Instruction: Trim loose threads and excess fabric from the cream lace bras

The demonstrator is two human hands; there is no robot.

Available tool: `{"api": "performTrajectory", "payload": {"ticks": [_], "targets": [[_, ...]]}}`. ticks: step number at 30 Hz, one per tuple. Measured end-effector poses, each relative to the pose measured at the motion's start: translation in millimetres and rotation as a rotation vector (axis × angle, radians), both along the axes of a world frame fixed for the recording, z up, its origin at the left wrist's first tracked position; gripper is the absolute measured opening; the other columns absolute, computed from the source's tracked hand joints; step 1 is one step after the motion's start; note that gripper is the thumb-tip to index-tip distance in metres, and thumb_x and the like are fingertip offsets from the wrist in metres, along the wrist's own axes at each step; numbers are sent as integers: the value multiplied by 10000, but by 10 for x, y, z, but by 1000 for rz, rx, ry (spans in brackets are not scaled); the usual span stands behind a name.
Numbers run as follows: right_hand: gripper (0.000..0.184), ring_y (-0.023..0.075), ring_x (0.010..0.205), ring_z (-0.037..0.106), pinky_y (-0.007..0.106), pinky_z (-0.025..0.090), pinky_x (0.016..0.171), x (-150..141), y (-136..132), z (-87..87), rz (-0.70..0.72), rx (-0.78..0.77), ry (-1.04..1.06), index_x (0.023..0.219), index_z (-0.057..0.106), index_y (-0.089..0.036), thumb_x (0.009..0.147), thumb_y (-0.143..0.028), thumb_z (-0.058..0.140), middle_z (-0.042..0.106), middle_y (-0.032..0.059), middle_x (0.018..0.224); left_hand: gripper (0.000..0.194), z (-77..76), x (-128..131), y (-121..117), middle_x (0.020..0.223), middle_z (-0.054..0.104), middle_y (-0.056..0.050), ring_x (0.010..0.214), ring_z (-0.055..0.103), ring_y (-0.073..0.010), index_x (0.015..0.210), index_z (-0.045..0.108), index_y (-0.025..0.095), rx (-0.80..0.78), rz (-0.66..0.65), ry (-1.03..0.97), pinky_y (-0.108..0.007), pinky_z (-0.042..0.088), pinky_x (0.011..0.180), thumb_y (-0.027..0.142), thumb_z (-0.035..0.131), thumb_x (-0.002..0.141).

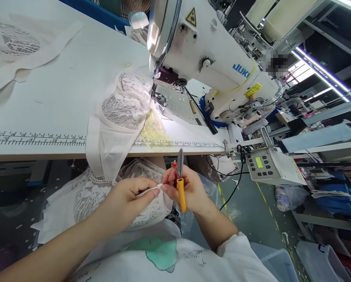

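Observation:
Close to my lap, my left hand (138, 194) pinches a narrow white strap (146, 191) between thumb and fingers. Facing it, the thumb and fingertips of my right hand (191, 188) are closed on the strap's other end. Scissors (180, 188) with an orange handle also sit in my right hand, blades pointing up and away from me. Something small and red shows beside the blades. White lace bra pieces (96, 196) lie stacked across my lap beneath both hands. Another lace bra (122, 105) rests on the table by the needle area and hangs over the front edge.
A white sewing machine (205, 51) stands over the table (60, 94), with a printed ruler along its front edge. Lace fabric (22, 47) lies at far left. A control box (274, 166) hangs at right; plastic bins (319, 258) stand on the floor.

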State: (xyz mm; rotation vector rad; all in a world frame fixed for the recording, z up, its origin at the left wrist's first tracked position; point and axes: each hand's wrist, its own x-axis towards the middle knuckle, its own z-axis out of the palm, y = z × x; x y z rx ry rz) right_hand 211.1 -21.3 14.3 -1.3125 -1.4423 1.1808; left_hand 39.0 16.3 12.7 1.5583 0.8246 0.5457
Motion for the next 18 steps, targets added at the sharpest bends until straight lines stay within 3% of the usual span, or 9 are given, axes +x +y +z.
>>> {"api": "performTrajectory", "payload": {"ticks": [3, 6, 9, 13, 18], "targets": [[507, 93, 576, 441, 227, 392, 521, 117, 65, -10, 166, -39, -6, 792, 425, -193, 613, -583, 695, 494, -1, 732, 302, 50, -17, 29, 513, 432, 35, 448, 356, -102, 627, 629, 191, -176, -8, -4, -215, 273, 399, 443, 517, 749], [643, 97, 572, 426, 226, 379, 510, 280, 70, -51, 429, -57, -161, 820, 431, -178, 625, -788, 489, 461, -8, 697, 312, 64, -53, 44, 494, 354, 52, 435, 300, -86, 619, 606, 177, -296, 11, 25, -210, 229, 406, 467, 538, 713], [676, 100, 572, 417, 227, 372, 515, 380, 10, -108, 600, -34, -337, 774, 431, -173, 688, -829, 292, 455, 1, 685, 329, 73, -86, 79, 477, 295, 69, 423, 248, -73, 596, 569, 171, -358, 26, 76, -202, 192, 402, 486, 546, 688], [684, 109, 573, 409, 235, 361, 520, 388, -75, -143, 652, -37, -528, 733, 388, -189, 676, -852, 229, 439, -2, 667, 348, 70, -103, 151, 478, 310, 68, 436, 267, -81, 606, 554, 167, -366, -21, 125, -200, 202, 407, 511, 540, 661], [620, 96, 531, 331, 227, 266, 470, 358, -94, -108, 602, -38, -691, 677, 319, -202, 687, -822, 304, 389, -23, 625, 373, 60, -119, 184, 513, 346, 56, 466, 297, -91, 626, 561, 159, -324, -28, 169, -205, 235, 427, 527, 519, 668]]}}
